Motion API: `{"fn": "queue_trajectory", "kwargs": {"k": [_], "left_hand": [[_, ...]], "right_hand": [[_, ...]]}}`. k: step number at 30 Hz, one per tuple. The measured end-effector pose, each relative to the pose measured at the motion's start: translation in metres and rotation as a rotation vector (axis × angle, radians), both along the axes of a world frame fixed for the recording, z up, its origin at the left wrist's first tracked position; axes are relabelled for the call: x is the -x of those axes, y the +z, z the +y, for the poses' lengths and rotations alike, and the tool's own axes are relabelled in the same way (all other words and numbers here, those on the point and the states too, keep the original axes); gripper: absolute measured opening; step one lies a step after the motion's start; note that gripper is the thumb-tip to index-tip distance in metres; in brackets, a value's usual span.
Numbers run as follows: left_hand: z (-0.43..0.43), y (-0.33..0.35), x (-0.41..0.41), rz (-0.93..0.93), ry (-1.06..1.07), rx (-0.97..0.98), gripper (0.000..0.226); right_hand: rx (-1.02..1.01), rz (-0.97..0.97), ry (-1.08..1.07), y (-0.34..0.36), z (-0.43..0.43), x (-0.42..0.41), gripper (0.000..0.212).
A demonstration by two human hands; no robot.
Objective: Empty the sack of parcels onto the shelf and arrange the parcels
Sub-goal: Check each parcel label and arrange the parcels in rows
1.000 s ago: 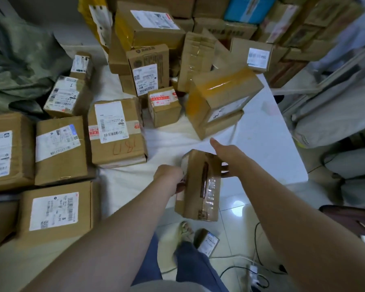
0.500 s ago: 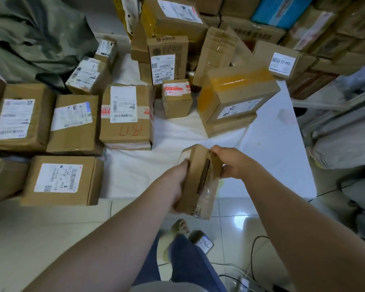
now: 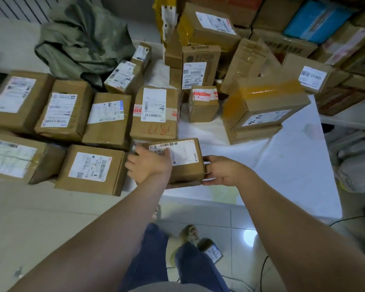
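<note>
A small brown parcel [image 3: 188, 163] with a white label facing up sits low over the front edge of the white shelf surface [image 3: 282, 161]. My left hand [image 3: 148, 165] holds its left end, thumb lying on the label. My right hand [image 3: 221, 170] grips its right end, thumb on top and fingers below. The parcel lies just in front of a box with red writing [image 3: 156, 114] and right of a box with an "S" label [image 3: 91, 167]. A crumpled green sack [image 3: 86, 39] lies at the back left.
Several labelled boxes form rows on the left. Taller stacks, with a tape-wrapped box [image 3: 261, 102] and a blue box [image 3: 316, 20], crowd the back right. A small parcel [image 3: 212, 250] lies on the tiled floor by my feet, near cables [image 3: 261, 270]. White sacks [image 3: 358, 165] stand at the right.
The parcel has turned from standing on edge to label up and has moved left toward the row of boxes. Both hands stayed on it.
</note>
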State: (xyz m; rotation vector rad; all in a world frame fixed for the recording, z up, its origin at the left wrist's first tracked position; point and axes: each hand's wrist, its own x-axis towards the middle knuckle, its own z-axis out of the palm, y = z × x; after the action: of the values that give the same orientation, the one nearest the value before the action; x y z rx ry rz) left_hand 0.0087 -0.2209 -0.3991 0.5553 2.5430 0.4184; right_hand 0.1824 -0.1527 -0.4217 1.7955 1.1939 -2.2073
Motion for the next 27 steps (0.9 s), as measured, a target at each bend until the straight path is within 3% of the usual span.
{"fn": "queue_trajectory", "kwargs": {"k": [4, 10, 13, 15, 18, 20, 22, 24, 27], "left_hand": [[-0.004, -0.008, 0.024, 0.08, -0.009, -0.076, 0.07], [-0.003, -0.016, 0.043, 0.052, -0.054, -0.07, 0.073], [0.011, -0.01, 0.046, 0.07, -0.059, -0.136, 0.072], [0.025, -0.004, 0.049, 0.112, -0.096, -0.194, 0.07], [0.052, 0.007, 0.056, 0.156, -0.202, -0.257, 0.067], [0.075, 0.01, 0.059, 0.153, -0.305, -0.276, 0.064], [0.096, 0.014, 0.057, 0.14, -0.401, -0.297, 0.061], [0.116, 0.017, 0.05, 0.124, -0.487, -0.305, 0.058], [0.133, 0.017, 0.034, 0.124, -0.569, -0.324, 0.046]], "right_hand": [[0.025, 0.027, 0.079, -0.009, -0.009, 0.037, 0.033], [0.02, -0.045, 0.114, -0.013, -0.004, 0.056, 0.027], [-0.043, -0.179, 0.049, -0.011, 0.01, 0.058, 0.025], [-0.146, -0.292, -0.101, -0.012, 0.023, 0.06, 0.025], [-0.469, -0.425, -0.236, -0.005, 0.048, 0.062, 0.036], [-0.727, -0.503, -0.202, 0.012, 0.062, 0.065, 0.04], [-0.888, -0.443, -0.127, 0.022, 0.08, 0.071, 0.053], [-0.873, -0.38, 0.009, 0.023, 0.092, 0.075, 0.066], [-0.896, -0.6, 0.19, 0.016, 0.092, 0.069, 0.059]]}}
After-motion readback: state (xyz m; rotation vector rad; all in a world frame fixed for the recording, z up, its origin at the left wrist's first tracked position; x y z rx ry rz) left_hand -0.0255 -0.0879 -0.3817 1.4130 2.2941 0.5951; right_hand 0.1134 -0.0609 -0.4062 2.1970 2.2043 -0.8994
